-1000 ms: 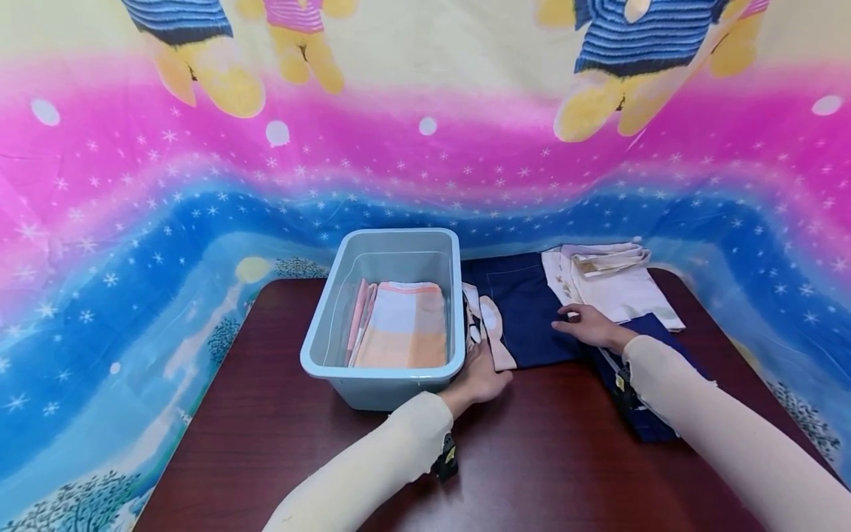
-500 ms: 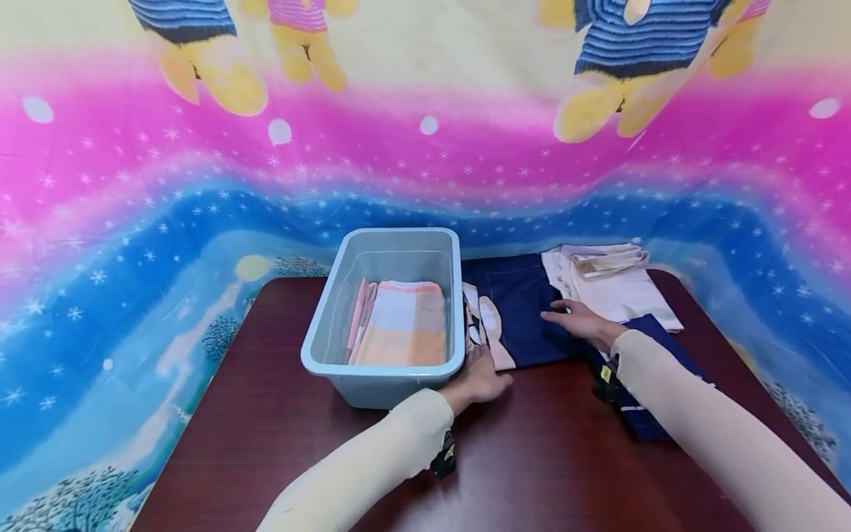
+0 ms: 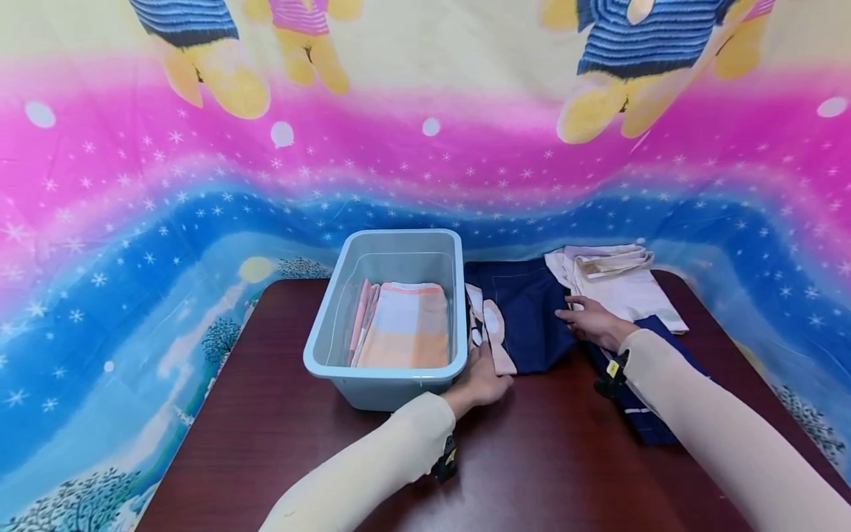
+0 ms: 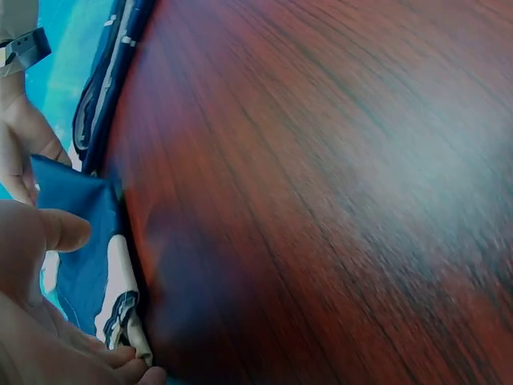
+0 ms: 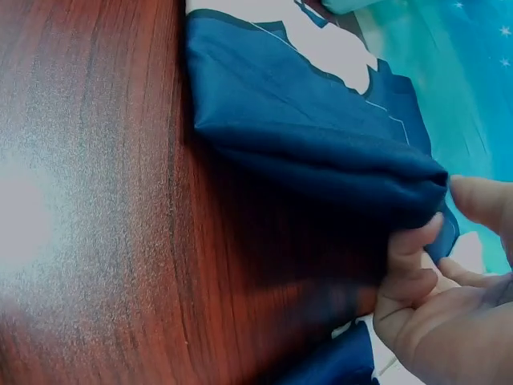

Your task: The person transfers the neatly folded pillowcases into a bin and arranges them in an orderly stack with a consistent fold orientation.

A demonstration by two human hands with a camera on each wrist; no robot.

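A navy cloth (image 3: 532, 310) with a pale pink-and-white printed end lies folded on the table, right of a grey-blue plastic bin (image 3: 385, 374). My right hand (image 3: 597, 325) pinches its right edge between thumb and fingers and holds that edge raised; the right wrist view shows the lifted fold (image 5: 321, 164). At the cloth's left end, beside the bin, my left hand (image 3: 482, 378) touches the printed part with its fingers, thumb held apart. In the left wrist view the left fingertips (image 4: 132, 369) meet the end of the fold (image 4: 120, 297).
Folded checked cloths (image 3: 405, 325) in peach, white and pink are inside the bin. Folded white cloths (image 3: 628, 284) lie at the back right. Another navy cloth (image 3: 648, 421) lies partly under the right forearm. A printed curtain (image 3: 425, 185) hangs behind the dark red table (image 3: 266, 443).
My right hand first reached left over the navy cloth, then drew back slightly right. The cloth's right edge has come up and inward with it. The left hand has stayed in place.
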